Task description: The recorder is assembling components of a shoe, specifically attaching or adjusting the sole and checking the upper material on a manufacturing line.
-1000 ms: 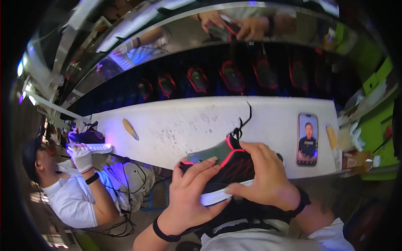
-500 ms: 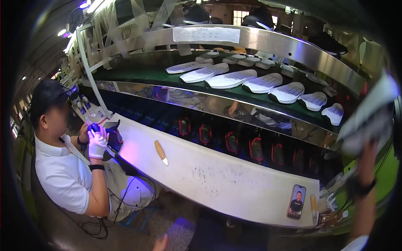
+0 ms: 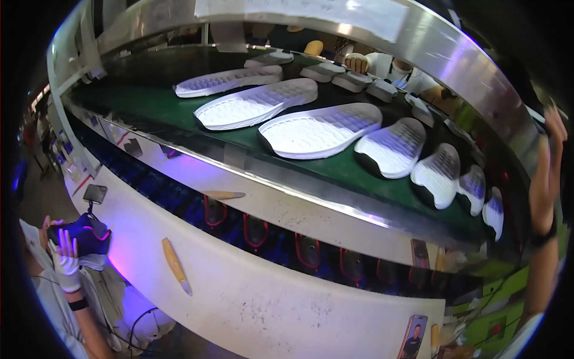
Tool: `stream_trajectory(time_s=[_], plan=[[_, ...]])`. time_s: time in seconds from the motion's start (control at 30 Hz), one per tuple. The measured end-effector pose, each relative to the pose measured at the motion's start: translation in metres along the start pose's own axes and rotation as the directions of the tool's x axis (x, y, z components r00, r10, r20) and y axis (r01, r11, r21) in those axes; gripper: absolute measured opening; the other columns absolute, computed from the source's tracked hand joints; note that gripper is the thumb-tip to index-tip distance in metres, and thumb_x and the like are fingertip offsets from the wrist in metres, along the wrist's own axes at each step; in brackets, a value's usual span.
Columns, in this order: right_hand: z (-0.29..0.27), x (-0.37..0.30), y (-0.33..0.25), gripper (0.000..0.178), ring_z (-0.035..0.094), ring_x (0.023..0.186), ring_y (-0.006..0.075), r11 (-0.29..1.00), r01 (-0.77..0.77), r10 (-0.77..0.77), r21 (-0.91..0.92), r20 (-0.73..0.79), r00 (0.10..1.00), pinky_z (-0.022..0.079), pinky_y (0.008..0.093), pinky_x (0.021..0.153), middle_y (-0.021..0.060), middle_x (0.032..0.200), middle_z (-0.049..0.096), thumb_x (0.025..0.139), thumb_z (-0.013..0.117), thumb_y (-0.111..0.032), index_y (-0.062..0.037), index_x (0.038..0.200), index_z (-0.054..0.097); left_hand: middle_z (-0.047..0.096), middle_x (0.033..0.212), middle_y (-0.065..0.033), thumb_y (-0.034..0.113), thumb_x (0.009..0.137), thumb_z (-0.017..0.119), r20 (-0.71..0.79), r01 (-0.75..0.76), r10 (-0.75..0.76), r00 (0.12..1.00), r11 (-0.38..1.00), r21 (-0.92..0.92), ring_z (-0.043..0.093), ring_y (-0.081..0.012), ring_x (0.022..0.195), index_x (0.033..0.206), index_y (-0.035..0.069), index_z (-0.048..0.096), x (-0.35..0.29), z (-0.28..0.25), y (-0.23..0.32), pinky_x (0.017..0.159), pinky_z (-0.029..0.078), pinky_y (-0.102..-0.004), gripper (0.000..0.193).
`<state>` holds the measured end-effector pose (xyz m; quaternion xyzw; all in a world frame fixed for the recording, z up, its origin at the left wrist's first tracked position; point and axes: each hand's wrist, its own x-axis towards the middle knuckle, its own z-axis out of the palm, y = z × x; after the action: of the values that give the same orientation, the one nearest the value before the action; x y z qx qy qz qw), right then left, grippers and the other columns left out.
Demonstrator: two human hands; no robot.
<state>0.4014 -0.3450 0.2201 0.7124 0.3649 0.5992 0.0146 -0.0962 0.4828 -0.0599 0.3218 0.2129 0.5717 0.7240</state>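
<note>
My right hand is raised at the far right rim, beside the end of the metal rail. Its fingers point upward and lie against a thin pale edge; most of that thing is lost in the dark rim. My left hand is out of view. Left of my raised arm, white shoe soles lie in a row on a green conveyor belt, with smaller-looking grey ones behind them. A wooden-handled knife rests on the white worktable below.
A co-worker's gloved hand holds a dark shoe at the left. A phone and another wooden handle lie at the table's right end. Dark red-rimmed pieces line the channel behind the table. The curved metal rail spans overhead.
My view has come closer to the belt. My right hand, holding a blurred pale sole earlier, has gone up and outward to the right rim. My left hand has left the view.
</note>
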Motion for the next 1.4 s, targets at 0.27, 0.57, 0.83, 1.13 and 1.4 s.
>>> stream_trajectory(time_s=[0.27, 0.57, 0.83, 1.13, 1.4], plan=[[0.103, 0.099, -0.256, 0.067, 0.059, 0.114, 0.0446, 0.509, -0.336, -0.590, 0.793, 0.605, 0.535, 0.048, 0.0472, 0.098, 0.0312, 0.123, 0.059, 0.096, 0.061, -0.034, 0.0117, 0.140, 0.042, 0.047, 0.112, -0.0126, 0.033, 0.099, 0.052, -0.461, 0.741, -0.664, 0.589, 0.216, 0.636, 0.045, -0.0210, 0.096, 0.118, 0.002, 0.047, -0.522, -0.162, -0.195, 0.082, 0.038, -0.0324, 0.037], [0.091, 0.071, -0.255, 0.031, 0.068, 0.087, 0.0378, 0.767, -0.177, 0.002, 0.616, 0.274, 0.962, 0.054, 0.0488, 0.075, 0.0204, 0.091, 0.070, 0.084, 0.067, -0.034, -0.0042, 0.089, 0.074, 0.063, 0.069, -0.0040, 0.026, 0.085, 0.078, 0.169, -0.155, 0.119, 0.978, -0.120, 0.981, 0.053, -0.0156, 0.060, 0.072, 0.006, 0.061, -0.354, -0.304, -0.106, 0.060, 0.046, -0.0315, 0.029], [-0.132, -0.062, -0.292, 0.025, 0.069, 0.080, 0.0235, 0.422, 0.036, -0.069, 0.906, -0.007, 0.998, 0.056, 0.0327, 0.065, 0.0140, 0.097, 0.069, 0.075, 0.070, -0.010, -0.0040, 0.100, 0.071, 0.060, 0.086, -0.0052, 0.014, 0.086, 0.065, 0.634, -0.471, -0.405, 0.659, 0.435, 0.767, 0.055, -0.0148, 0.080, 0.099, -0.002, 0.065, -0.311, 0.120, -0.115, 0.074, 0.046, -0.0273, 0.020], [-0.214, -0.310, -0.372, 0.042, 0.050, 0.134, 0.0298, 0.588, -0.636, -0.095, 0.500, 0.823, 0.560, 0.035, 0.0500, 0.114, 0.0093, 0.132, 0.059, 0.071, 0.078, -0.022, -0.0150, 0.111, 0.068, 0.047, 0.151, -0.0157, 0.044, 0.093, 0.067, 0.354, -0.233, -0.609, 0.709, 0.272, 0.934, 0.048, -0.0286, 0.134, 0.150, 0.000, 0.041, -0.150, 0.205, -0.348, 0.112, 0.034, -0.0386, 0.076], [-0.194, -0.342, -0.390, 0.044, 0.051, 0.135, 0.0248, 0.638, -0.679, 0.115, 0.363, 0.827, 0.550, 0.038, 0.0443, 0.112, 0.0033, 0.136, 0.060, 0.074, 0.067, -0.021, -0.0170, 0.118, 0.068, 0.067, 0.121, -0.0129, 0.043, 0.089, 0.072, 0.593, -0.786, -0.638, 0.491, -0.030, 0.617, 0.065, -0.0257, 0.108, 0.129, 0.003, 0.064, -0.048, 0.178, -0.508, 0.096, 0.048, -0.0390, 0.058]])
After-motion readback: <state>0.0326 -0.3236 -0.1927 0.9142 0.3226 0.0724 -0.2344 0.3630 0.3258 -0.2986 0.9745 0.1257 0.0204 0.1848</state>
